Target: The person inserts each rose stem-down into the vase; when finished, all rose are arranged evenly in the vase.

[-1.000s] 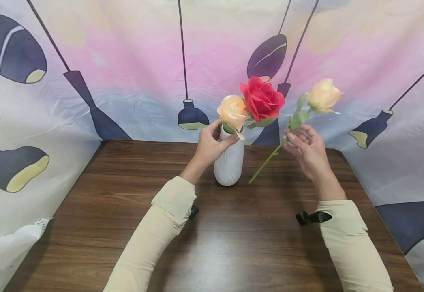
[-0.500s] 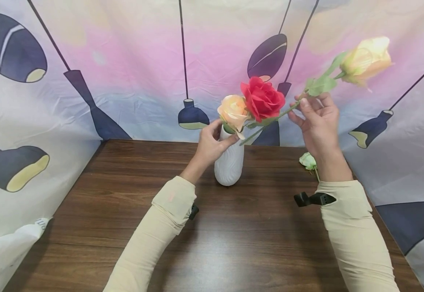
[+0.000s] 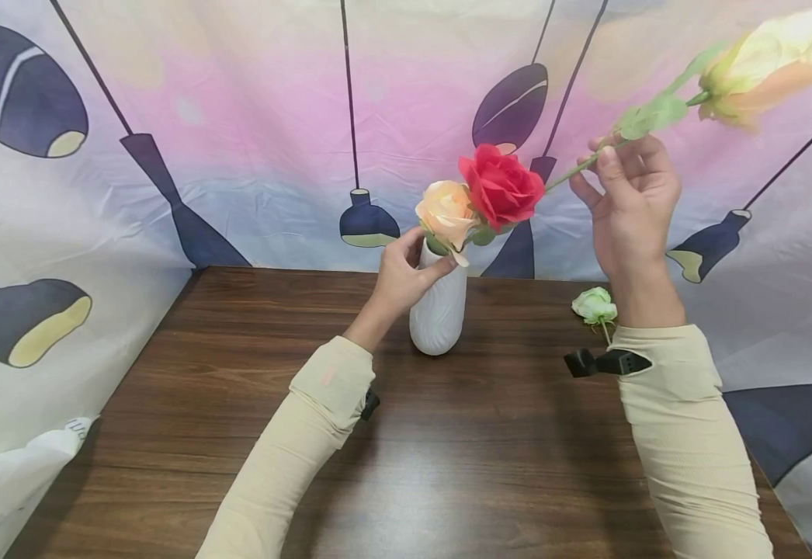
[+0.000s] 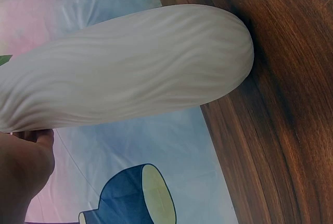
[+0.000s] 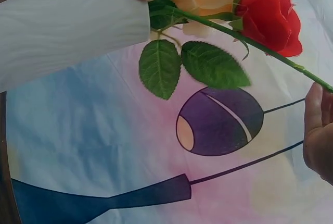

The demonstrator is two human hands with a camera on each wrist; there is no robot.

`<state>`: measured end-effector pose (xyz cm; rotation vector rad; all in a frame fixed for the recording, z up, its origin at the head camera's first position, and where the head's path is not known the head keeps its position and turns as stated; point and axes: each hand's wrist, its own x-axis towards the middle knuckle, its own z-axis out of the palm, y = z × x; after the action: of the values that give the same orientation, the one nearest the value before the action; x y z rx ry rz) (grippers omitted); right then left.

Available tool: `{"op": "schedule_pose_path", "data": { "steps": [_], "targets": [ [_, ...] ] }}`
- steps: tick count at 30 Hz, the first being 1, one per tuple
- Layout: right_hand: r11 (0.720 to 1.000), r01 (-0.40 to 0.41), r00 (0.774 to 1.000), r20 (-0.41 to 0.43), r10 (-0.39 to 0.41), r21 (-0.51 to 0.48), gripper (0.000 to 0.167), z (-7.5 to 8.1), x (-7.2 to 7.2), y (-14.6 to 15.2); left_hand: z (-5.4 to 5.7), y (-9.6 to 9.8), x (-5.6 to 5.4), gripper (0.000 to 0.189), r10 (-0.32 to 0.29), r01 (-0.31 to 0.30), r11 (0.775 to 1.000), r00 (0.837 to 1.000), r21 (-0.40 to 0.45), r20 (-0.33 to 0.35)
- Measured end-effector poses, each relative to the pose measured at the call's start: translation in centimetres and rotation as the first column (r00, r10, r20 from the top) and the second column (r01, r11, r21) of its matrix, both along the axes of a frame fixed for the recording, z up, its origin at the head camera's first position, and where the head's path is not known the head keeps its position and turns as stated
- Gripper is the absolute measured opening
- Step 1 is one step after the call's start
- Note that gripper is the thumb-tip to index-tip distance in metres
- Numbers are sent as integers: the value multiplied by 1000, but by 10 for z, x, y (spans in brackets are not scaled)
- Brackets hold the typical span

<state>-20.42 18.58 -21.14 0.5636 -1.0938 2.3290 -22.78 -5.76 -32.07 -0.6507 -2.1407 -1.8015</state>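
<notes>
A white vase (image 3: 438, 318) with a wavy ribbed surface stands upright on the table, and my left hand (image 3: 404, 272) grips it near the rim. From its mouth rise a peach rose (image 3: 446, 211) and a red rose (image 3: 502, 188). My right hand (image 3: 635, 206) pinches the green stem of a pale yellow rose (image 3: 765, 70), held up at the right with its bloom high. That stem (image 5: 229, 31) slants down past the red rose, and its lower end lies right at the vase's mouth in the right wrist view. Green leaves (image 5: 216, 65) hang beside the rim.
A pale green rose (image 3: 595, 305) lies on the brown wooden table (image 3: 238, 411) at the back right, its stem partly behind the right arm. A cloth backdrop (image 3: 252, 116) printed with lamps surrounds the table at the back and sides.
My right hand has moved up and to the right with the yellow rose, bringing its stem end to the vase's mouth. The green rose has come into view. My left hand has stayed put.
</notes>
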Motion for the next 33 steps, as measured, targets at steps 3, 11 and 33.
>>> {"op": "schedule_pose_path", "data": {
  "steps": [3,11,33],
  "targets": [
    [1000,-3,1000,5,3,23,11,0,0,-2,0,0,0,53,-4,4,1000,1000,3,-3],
    [986,63,998,-20,-60,157,16,-8,-5,-11,0,0,-1,53,-1,2,1000,1000,-5,7],
    [575,81,973,60,-222,814,16,-73,-29,-60,1,0,0,53,14,-14,1000,1000,-10,9]
  ]
}}
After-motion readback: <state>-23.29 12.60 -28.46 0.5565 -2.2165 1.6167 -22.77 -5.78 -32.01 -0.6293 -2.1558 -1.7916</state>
